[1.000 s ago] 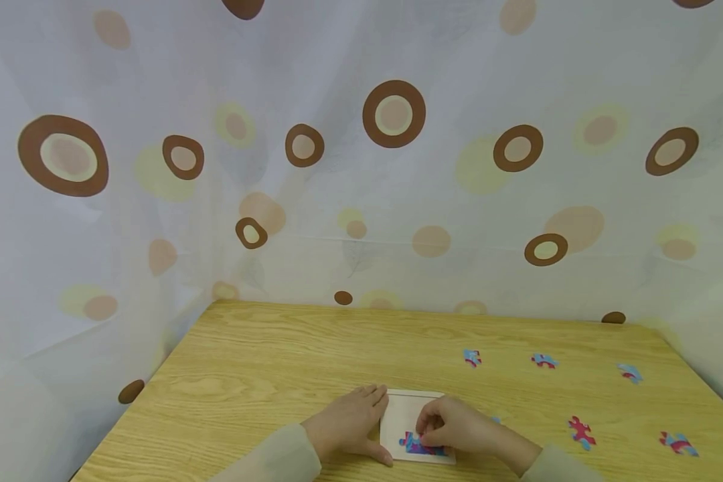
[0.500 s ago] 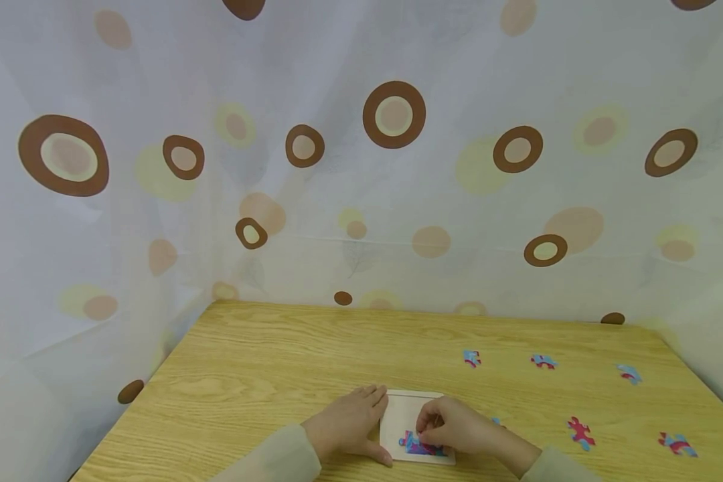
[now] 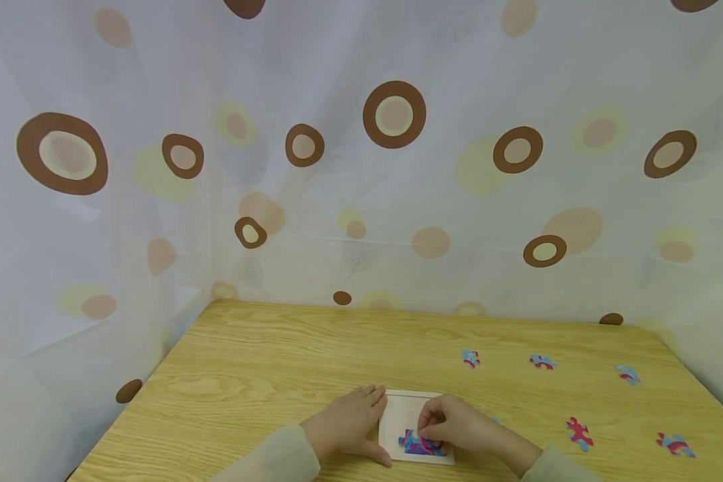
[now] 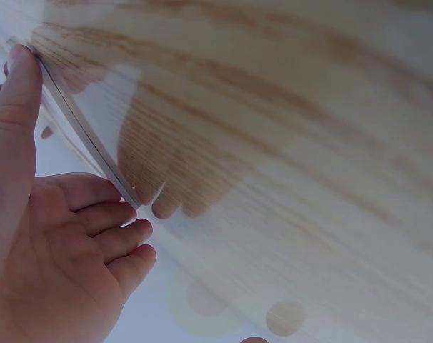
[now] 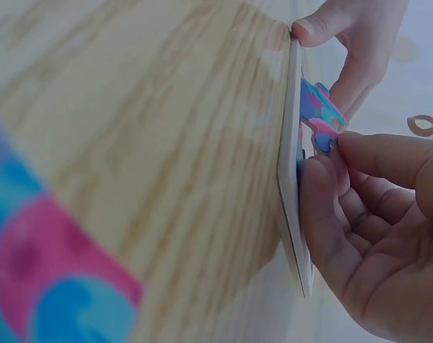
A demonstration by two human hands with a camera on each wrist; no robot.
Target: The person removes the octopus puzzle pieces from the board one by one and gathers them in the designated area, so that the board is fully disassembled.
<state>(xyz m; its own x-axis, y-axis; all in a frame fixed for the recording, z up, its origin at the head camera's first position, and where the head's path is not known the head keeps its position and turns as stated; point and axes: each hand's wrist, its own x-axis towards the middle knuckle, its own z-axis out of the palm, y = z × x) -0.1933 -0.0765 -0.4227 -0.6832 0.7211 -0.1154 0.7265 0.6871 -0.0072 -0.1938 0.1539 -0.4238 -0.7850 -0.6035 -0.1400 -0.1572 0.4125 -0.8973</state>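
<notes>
A shallow white puzzle tray point(image 3: 400, 410) lies near the front of the table. My left hand point(image 3: 346, 420) rests along its left side, fingers extended, with the thumb by the near corner and the fingertips by the far one. Over the tray's near right part, my right hand point(image 3: 460, 426) pinches a blue and pink jigsaw piece point(image 5: 320, 107) between thumb and fingers. In the right wrist view that piece stands tilted up from the tray's face. Blue and purple puzzle point(image 3: 414, 447) shows at the tray's near edge, partly hidden by the right fingers.
Several loose jigsaw pieces lie on the wooden table point(image 3: 265, 375) to the right, among them a red piece point(image 3: 579, 433), a red and blue piece point(image 3: 676, 444) and a light blue piece point(image 3: 627, 374). A spotted curtain point(image 3: 313, 268) encloses the table's back and sides.
My right fingers have risen slightly, and the pinched piece now shows more of its pink, tilted edge. The left hand and the tray stay in place.
</notes>
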